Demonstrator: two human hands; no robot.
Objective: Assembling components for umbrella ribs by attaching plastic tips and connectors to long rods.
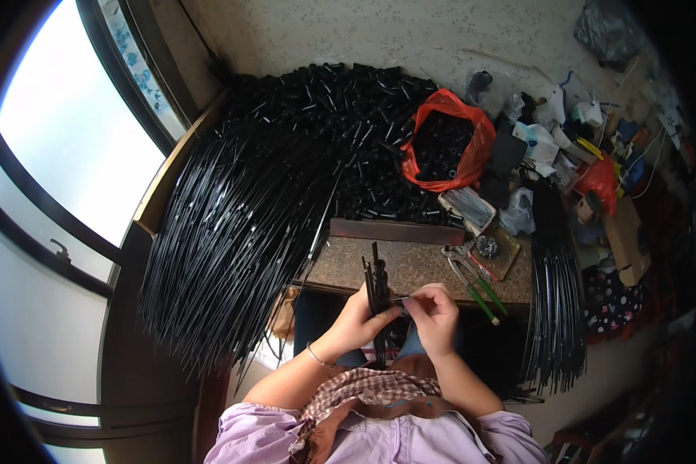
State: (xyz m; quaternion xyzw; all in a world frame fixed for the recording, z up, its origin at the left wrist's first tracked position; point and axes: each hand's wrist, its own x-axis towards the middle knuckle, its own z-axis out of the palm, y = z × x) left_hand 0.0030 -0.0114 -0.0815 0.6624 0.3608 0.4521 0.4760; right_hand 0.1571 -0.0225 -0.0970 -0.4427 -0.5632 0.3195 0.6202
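Observation:
My left hand [354,323] is closed round a small upright bundle of thin black rods [377,280], held in front of the table's near edge. Close beside it, my right hand [435,315] pinches a small thin piece [399,298] against the bundle; its kind is too small to make out. The fingertips of both hands nearly meet there. Beyond my hands lies the speckled brown tabletop [363,259]. Pliers with green handles [475,284] rest on it, to the right of my hands.
Long black rods [224,232] overhang the table's left side; more rods [555,301] hang at the right. A heap of short black tubes [332,100] fills the back, behind a dark strip [394,231]. A red plastic bag [487,147] holds black parts. Clutter [595,147] lies far right.

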